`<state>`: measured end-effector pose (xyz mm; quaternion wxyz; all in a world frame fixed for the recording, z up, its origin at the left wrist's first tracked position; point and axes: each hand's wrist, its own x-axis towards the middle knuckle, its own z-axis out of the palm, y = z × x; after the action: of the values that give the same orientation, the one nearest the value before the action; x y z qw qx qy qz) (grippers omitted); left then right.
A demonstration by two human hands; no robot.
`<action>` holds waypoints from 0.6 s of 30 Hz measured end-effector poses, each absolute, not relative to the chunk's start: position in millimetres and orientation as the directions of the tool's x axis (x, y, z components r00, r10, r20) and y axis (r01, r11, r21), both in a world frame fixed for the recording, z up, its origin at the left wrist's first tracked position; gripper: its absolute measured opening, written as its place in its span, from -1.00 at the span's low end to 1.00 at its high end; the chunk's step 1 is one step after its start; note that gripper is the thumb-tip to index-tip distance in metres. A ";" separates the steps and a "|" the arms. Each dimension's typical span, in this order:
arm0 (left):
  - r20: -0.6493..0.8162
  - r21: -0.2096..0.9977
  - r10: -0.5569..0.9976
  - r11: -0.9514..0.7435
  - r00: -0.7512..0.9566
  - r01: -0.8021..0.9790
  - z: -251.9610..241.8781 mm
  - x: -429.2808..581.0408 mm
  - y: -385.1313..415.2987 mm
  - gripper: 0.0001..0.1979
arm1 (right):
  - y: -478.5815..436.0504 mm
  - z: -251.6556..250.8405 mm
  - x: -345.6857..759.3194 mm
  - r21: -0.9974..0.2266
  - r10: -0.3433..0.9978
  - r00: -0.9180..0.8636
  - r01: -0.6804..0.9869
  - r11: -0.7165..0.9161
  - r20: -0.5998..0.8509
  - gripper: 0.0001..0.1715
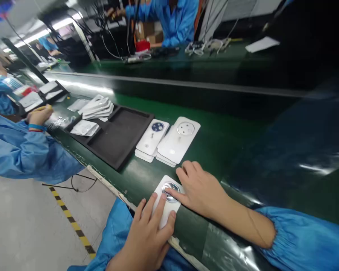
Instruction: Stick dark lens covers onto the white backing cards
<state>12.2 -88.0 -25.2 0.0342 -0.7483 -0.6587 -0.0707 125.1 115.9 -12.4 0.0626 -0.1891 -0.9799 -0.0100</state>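
Green assembly-line belt [220, 150]: black foam tray [115, 139], stacks of white phone back covers [178, 139] lying directly on it.

you get bright, even light from the overhead tube lights [55, 26], which throw long white glare across the green conveyor belt [214, 150] and a sharp glint off the metal ring [171, 192]; shadows stay soft, while the wide lens bends and smears the edges.

The left hand [145, 235] rests on a white phone cover [168, 181] on the green belt [214, 150] while the right hand [200, 188] presses its round metal ring [173, 186]; stacked covers [177, 139] lie just beyond.
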 end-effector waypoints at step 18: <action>0.577 -0.053 0.784 -0.244 0.230 0.968 13.3 -47.6 -100.2 -0.74 | 134.4 -39.1 125.0 -0.414 0.417 -0.873 0.293 0.862 0.251 -0.54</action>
<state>-47.6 -100.2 13.3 0.2062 -0.7565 -0.5791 -0.2234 125.0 134.4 -39.1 0.1685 -0.1868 -0.9500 0.1849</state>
